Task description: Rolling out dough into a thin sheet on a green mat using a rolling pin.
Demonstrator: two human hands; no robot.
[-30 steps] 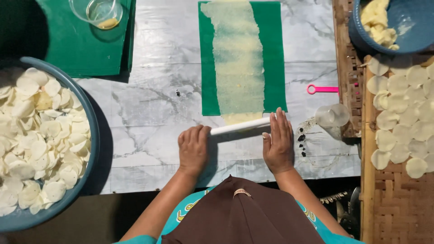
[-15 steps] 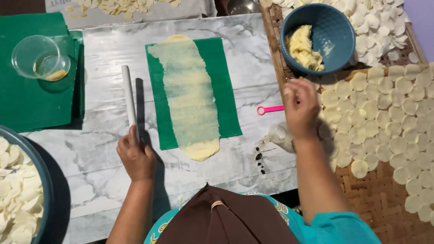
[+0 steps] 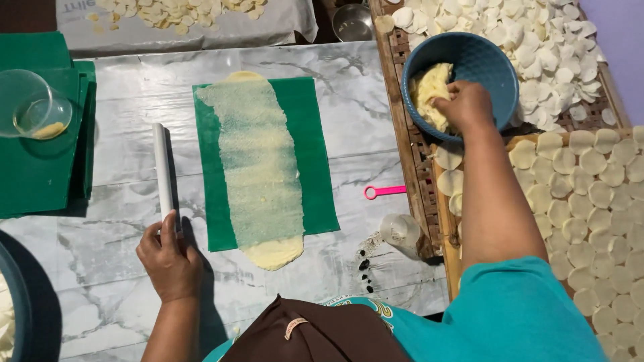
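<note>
Right hand [image 3: 466,104]: reaching into the blue bowl [image 3: 493,60], fingers curling on the dough lump [image 3: 428,90].
Left hand [image 3: 168,258]: loosely gripping the white roller's [image 3: 162,171] near end.
Risk: I judge the roller could be rolling onto the thin dough sheet [image 3: 258,167] beside it.

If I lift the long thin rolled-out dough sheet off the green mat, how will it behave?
The thin pale dough sheet is so thin that the green mat shows through, so it probably flops and tears easily. It looks light. The thicker near end would likely sag, and it may cling to the mat.

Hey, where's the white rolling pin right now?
In the head view, the white rolling pin lies left of the green mat, its near end under the left hand.
</note>
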